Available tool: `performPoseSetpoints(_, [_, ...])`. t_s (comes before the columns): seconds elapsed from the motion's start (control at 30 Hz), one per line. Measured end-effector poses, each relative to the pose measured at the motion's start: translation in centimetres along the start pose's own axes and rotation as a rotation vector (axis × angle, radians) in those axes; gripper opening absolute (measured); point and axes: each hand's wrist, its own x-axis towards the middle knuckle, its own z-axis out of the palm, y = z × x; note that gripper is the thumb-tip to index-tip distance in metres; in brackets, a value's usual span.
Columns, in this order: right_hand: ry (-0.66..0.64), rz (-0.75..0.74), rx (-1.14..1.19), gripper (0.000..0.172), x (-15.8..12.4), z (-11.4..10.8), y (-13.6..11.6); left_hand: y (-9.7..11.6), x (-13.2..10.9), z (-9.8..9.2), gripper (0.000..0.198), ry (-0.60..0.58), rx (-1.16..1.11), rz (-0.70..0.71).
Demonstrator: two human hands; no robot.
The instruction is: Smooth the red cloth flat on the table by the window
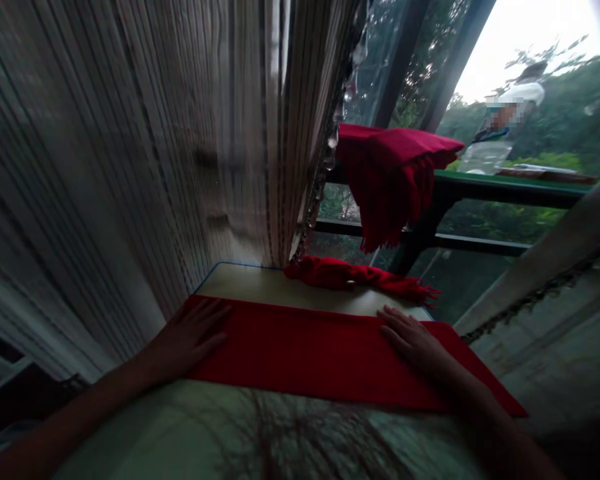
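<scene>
A red cloth (305, 353), folded into a long flat band, stretches across the pale table (245, 279) in front of me. My left hand (197, 333) lies flat on its left end, fingers spread. Toward the right part of the same cloth, my right hand (410, 337) rests palm down with its fingers stretched out to the far edge. Just beyond it, a bunched red scarf (360, 275) with a fringed end lies along the table's far side.
Another red fringed scarf (395, 160) hangs folded over the window rail. A clear bottle (500, 127) with a dark cap stands on the ledge. Striped curtains (180, 147) with a beaded edge hang at the left, and a pale curtain (545, 280) at the right.
</scene>
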Motion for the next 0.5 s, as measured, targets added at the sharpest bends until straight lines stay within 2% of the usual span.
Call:
performPoseSetpoints(0.1, [0.000, 0.008, 0.004, 0.068, 0.1, 0.0, -0.1, -5.1, -0.7, -0.2, 0.066, 0.039, -0.003, -0.069])
performPoseSetpoints(0.17, [0.004, 0.012, 0.001, 0.067, 0.1, 0.0, -0.2, -6.7, -0.6, -0.5, 0.066, 0.062, 0.018, -0.141])
performPoseSetpoints(0.2, [0.007, 0.013, -0.001, 0.067, 0.1, -0.1, -0.3, -6.9, -0.4, -0.7, 0.067, 0.083, 0.035, -0.166])
performPoseSetpoints(0.27, [0.014, 0.012, -0.007, 0.065, 0.1, -0.2, -0.4, -5.8, 0.3, -1.0, 0.068, 0.133, 0.073, -0.166])
performPoseSetpoints(0.37, [0.020, 0.011, -0.015, 0.062, 0.1, -0.5, -0.6, -1.5, 1.7, -1.1, 0.065, 0.164, 0.099, -0.058])
performPoseSetpoints(0.43, [0.020, 0.009, -0.019, 0.061, 0.0, -0.7, -0.7, 1.8, 2.5, -1.0, 0.061, 0.133, 0.089, 0.022])
performPoseSetpoints(0.5, [0.016, 0.004, -0.021, 0.061, 0.0, -0.8, -0.7, 4.2, 2.9, -0.8, 0.061, 0.031, 0.046, 0.073])
